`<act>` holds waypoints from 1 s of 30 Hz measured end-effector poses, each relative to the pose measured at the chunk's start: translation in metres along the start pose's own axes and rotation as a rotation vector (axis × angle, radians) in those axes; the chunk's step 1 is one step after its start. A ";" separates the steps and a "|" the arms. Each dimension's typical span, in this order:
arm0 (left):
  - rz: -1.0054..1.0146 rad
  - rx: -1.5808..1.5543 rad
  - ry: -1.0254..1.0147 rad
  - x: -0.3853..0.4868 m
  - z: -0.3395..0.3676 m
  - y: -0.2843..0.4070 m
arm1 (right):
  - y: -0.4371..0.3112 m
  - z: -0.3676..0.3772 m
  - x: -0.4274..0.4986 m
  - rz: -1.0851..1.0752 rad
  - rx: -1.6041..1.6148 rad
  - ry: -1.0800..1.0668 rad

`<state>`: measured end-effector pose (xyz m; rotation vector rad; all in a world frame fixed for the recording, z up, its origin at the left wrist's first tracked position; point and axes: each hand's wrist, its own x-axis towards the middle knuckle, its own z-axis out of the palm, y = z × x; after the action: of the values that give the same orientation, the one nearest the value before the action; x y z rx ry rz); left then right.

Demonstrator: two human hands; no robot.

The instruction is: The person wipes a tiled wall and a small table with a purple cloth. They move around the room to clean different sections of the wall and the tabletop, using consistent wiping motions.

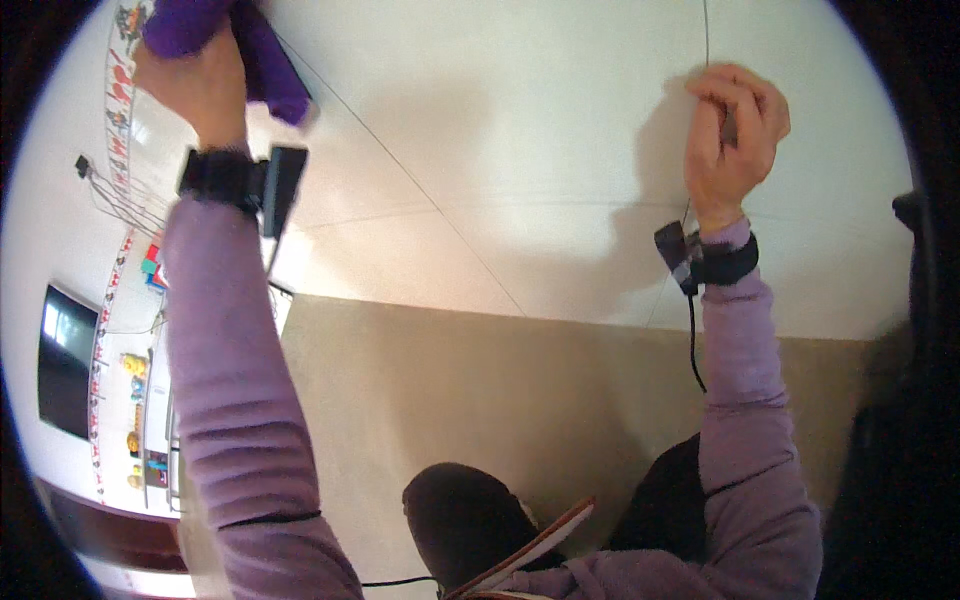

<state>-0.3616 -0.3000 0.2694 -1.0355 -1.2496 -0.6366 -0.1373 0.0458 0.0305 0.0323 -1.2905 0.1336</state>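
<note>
At the upper left, my left hand (199, 86) is closed around a purple cloth (274, 67), which hangs past the fingers on both sides. My right hand (735, 135) is at the upper right, over a broad white surface (480, 150). Its fingers are bent towards the thumb, with a small gap between them. Whether something thin is pinched there cannot be made out. A thin dark line (706, 34) runs down to the right hand; it may be a cord or a mark. Both hands throw shadows on the white surface.
Black straps with small devices (283, 191) circle both wrists; a black cable (694, 337) trails from the right one. Below the white surface lies a beige floor (465, 375). Along the left are a dark screen (67, 360), loose wires (112, 191) and a shelf (154, 420) with small yellow things.
</note>
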 end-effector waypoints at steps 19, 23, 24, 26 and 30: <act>0.184 0.042 -0.492 -0.039 0.014 0.125 | 0.004 -0.019 0.012 0.095 0.073 -0.102; 0.270 0.303 -0.162 0.113 0.026 0.067 | 0.001 -0.014 0.010 0.093 0.141 -0.012; 0.180 0.474 -0.157 0.149 0.033 0.060 | 0.000 -0.014 0.009 0.120 0.162 -0.005; 0.065 0.424 -0.077 0.191 0.047 0.056 | -0.002 -0.015 0.006 0.117 0.169 0.018; 0.024 0.308 0.176 0.178 0.070 0.080 | -0.001 -0.018 0.002 0.169 0.209 0.014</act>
<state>-0.2816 -0.1781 0.4169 -0.7221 -1.1369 -0.4875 -0.1196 0.0470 0.0270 0.1013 -1.2601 0.4125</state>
